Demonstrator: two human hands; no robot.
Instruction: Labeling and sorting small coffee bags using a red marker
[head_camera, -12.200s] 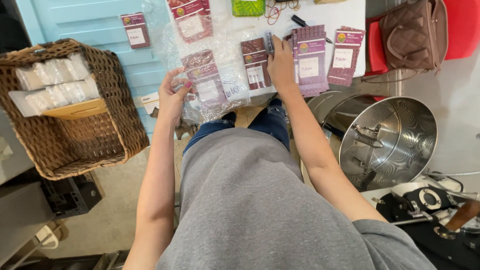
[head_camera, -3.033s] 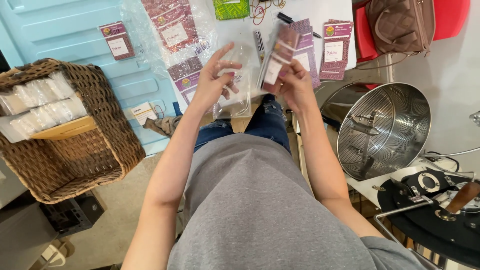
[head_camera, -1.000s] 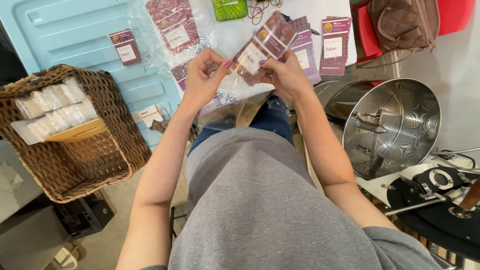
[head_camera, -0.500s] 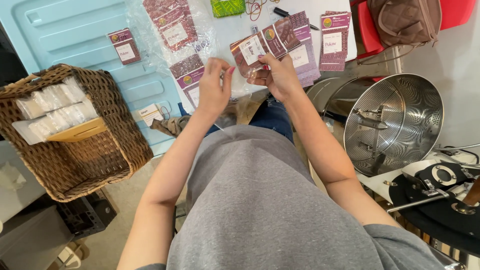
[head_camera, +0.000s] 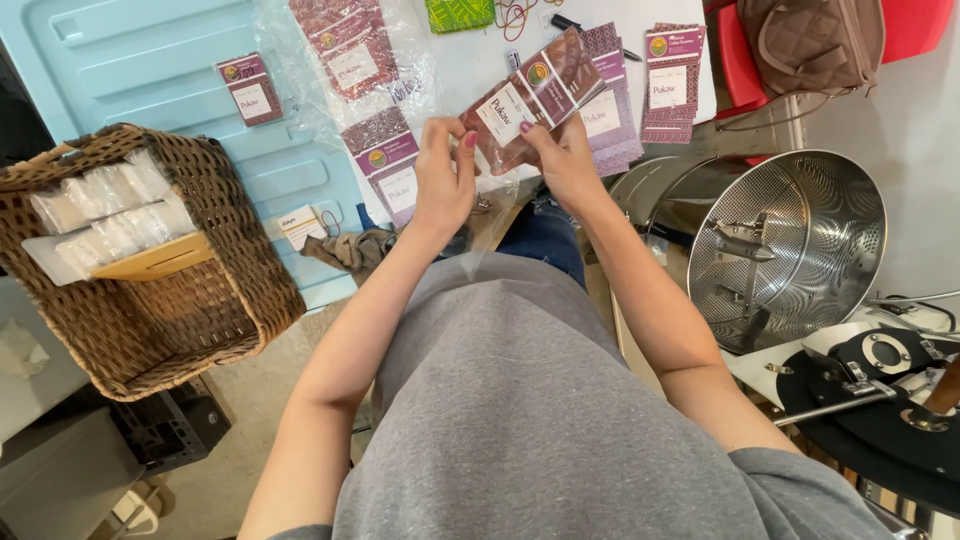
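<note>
I see the wicker basket (head_camera: 150, 290) near left, a steel drum (head_camera: 790, 250) right, and maroon labelled packets (head_camera: 385, 165) on the far counter (head_camera: 470, 70). Since half a second ago, the raised packet (head_camera: 530, 100) has tilted. My left hand (head_camera: 445, 180) and right hand (head_camera: 565, 165) both pinch it.

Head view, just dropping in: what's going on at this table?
A person in a grey shirt holds a maroon labelled packet up in both hands, the left hand and the right hand pinching its lower edge, with a clear plastic sleeve hanging below. More such packets lie on the white table. A wicker basket sits to the left, a steel drum to the right.
</note>
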